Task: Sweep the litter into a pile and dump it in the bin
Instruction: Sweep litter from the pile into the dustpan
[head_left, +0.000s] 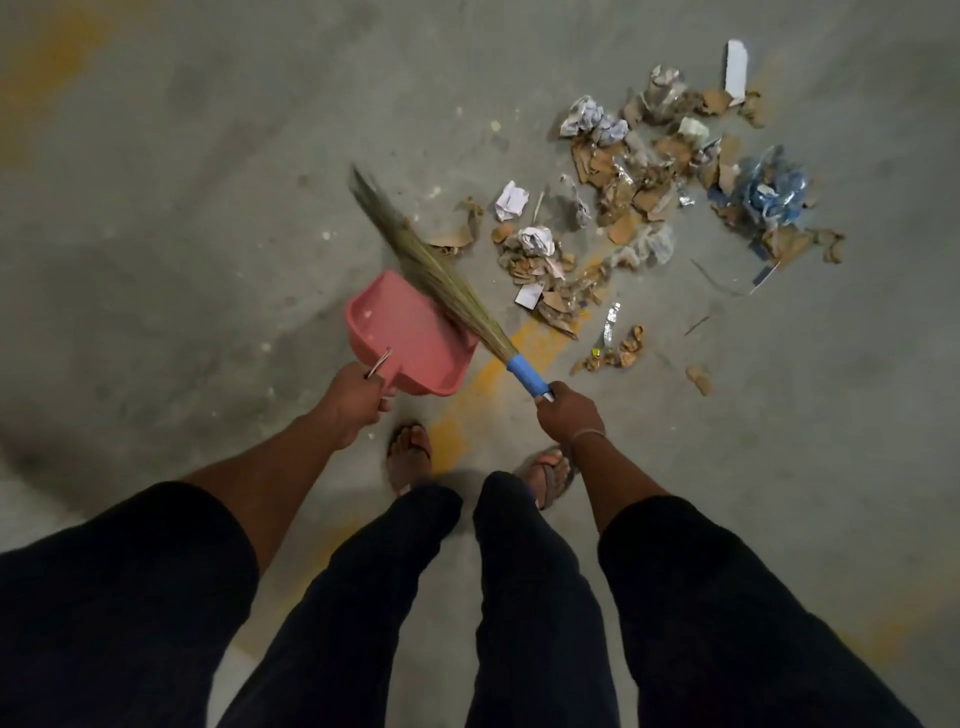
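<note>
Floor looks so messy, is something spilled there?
Yes. Litter lies scattered over the concrete floor: torn cardboard, crumpled paper, a blue plastic bag. It is not yet one tidy pile. The pink dustpan holds almost nothing, and the broom is blurred.

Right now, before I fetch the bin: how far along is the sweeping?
Early. Done: little, since the litter is only loosely gathered, with scraps strewn around it. In hand: the right hand grips the broom; the left hand holds the pink dustpan, nearly empty. Left: piling, scooping, dumping. No bin is visible.
</note>
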